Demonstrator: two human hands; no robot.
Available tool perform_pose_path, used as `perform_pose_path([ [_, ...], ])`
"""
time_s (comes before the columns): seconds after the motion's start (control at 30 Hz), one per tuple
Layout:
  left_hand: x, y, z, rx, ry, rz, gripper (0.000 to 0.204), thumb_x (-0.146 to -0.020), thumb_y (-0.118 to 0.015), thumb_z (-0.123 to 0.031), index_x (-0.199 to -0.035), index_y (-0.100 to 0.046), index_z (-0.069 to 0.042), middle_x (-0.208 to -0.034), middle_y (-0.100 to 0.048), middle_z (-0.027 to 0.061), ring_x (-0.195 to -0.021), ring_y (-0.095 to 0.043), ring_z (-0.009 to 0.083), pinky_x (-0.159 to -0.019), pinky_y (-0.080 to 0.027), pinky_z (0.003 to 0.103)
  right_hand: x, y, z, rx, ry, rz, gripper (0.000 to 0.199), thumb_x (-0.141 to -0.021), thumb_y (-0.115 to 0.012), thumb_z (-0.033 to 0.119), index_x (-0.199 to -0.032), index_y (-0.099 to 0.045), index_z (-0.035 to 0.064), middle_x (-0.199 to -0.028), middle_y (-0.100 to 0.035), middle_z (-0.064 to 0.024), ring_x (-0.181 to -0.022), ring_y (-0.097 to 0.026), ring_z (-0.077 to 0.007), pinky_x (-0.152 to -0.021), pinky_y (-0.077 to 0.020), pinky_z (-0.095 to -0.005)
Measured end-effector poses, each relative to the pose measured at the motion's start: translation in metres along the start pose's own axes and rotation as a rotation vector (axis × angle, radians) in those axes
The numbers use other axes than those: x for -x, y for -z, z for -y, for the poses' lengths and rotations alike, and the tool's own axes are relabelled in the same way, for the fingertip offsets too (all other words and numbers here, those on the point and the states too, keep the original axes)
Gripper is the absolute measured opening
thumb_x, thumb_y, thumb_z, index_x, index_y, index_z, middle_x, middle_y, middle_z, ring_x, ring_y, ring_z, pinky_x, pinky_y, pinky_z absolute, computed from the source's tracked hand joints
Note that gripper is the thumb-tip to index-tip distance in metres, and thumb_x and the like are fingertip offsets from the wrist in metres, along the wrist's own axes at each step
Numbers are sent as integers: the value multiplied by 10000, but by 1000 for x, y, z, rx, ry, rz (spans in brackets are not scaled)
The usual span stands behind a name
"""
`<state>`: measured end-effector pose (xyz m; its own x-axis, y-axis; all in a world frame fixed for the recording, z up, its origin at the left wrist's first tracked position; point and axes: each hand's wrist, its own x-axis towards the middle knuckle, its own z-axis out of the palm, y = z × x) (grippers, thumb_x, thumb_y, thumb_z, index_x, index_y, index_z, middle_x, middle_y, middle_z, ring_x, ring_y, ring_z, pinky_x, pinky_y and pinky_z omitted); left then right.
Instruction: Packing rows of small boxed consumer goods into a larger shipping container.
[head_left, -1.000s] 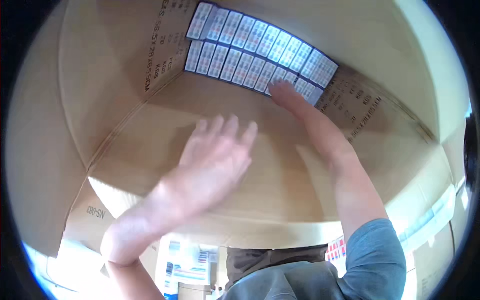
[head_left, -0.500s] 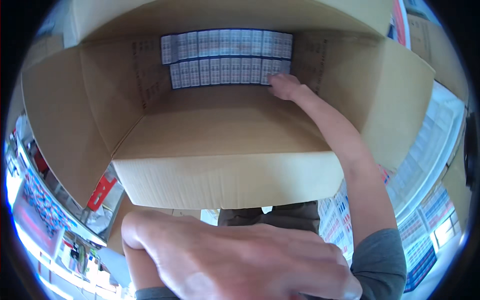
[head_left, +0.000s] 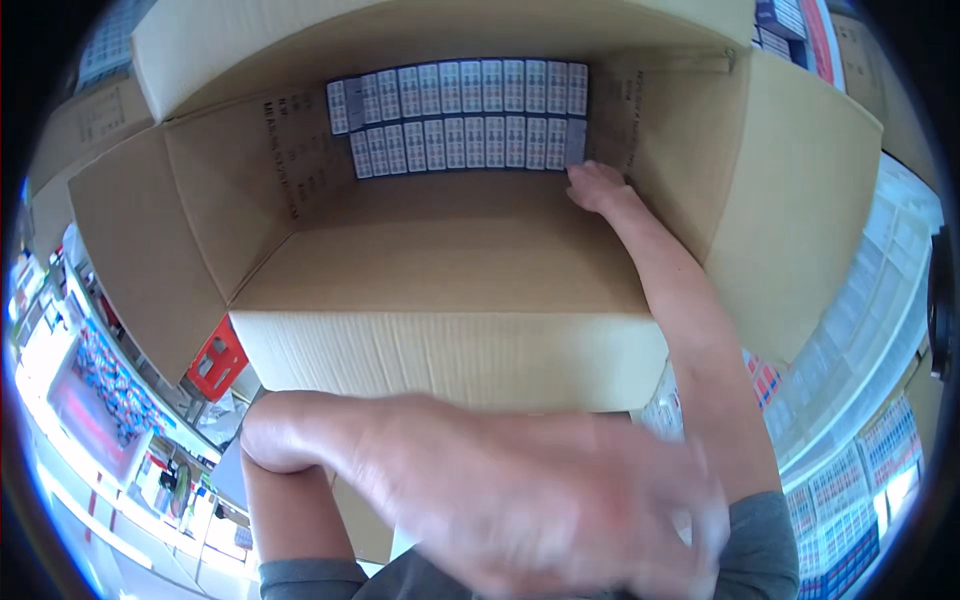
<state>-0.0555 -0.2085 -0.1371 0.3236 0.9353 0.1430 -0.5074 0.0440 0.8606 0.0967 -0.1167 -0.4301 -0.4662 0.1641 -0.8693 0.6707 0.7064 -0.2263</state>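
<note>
A large open cardboard carton point(head_left: 440, 350) faces me, with two rows of small packs along its far inner side: an upper row point(head_left: 462, 88) and a lower row point(head_left: 455, 144). Most packs show a pale printed face; one near the upper row's left end and the lower row's right-end pack point(head_left: 575, 142) look grey. My right hand point(head_left: 598, 187) reaches deep inside, its curled fingers at the near edge of that right-end pack; what they grip, if anything, is hidden. Very close to the view, my left hand point(head_left: 540, 490) crosses before the carton, its fingers smeared by motion.
The carton's left flap point(head_left: 140, 260) and right flap point(head_left: 800, 200) spread outward. A red crate point(head_left: 218, 358) stands at the left, near a shelf of small goods. Clear plastic trays point(head_left: 870, 320) and stacks of printed packs point(head_left: 850, 500) lie at the right.
My right hand has moved right along the lower row to its end, where the grey pack now shows clearly. My left hand remains before the carton, blurred. The view has shifted slightly.
</note>
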Motion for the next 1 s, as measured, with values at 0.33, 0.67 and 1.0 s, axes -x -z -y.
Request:
perform_pose_path([
  [0.33, 254, 269, 204, -1090, 1206, -1011, 506, -704, -634, -302, -1085, -559, 23, -1040, -594, 209, -1021, -554, 315, -868, -423, 347, -54, -5, 20, -31, 56, -80, 324, -819, -493, 225, -1084, -512, 41, -1083, -555, -195, -1043, -517, -336, -882, -424, -411],
  [0.67, 305, 407, 310, -1265, 1373, -961, 449, -742, -596, -350, -1021, -590, 1, -1042, -574, 227, -990, -549, 358, -882, -426, 399, -146, -32, -42, -11, -147, -69, 332, -818, -504, 224, -1088, -508, 31, -1056, -563, -209, -1004, -532, -352, -860, -429, -430],
  [1.0, 277, 438, 337, -1289, 1486, -1318, 669, -757, -578, -441, -1190, -424, 44, -1132, -513, 181, -1011, -547, 330, -856, -457, 406, -201, -54, -30, -75, -108, -131, 383, -824, -529, 241, -1135, -491, 22, -1077, -551, -226, -1027, -513, -367, -885, -409, -431],
])
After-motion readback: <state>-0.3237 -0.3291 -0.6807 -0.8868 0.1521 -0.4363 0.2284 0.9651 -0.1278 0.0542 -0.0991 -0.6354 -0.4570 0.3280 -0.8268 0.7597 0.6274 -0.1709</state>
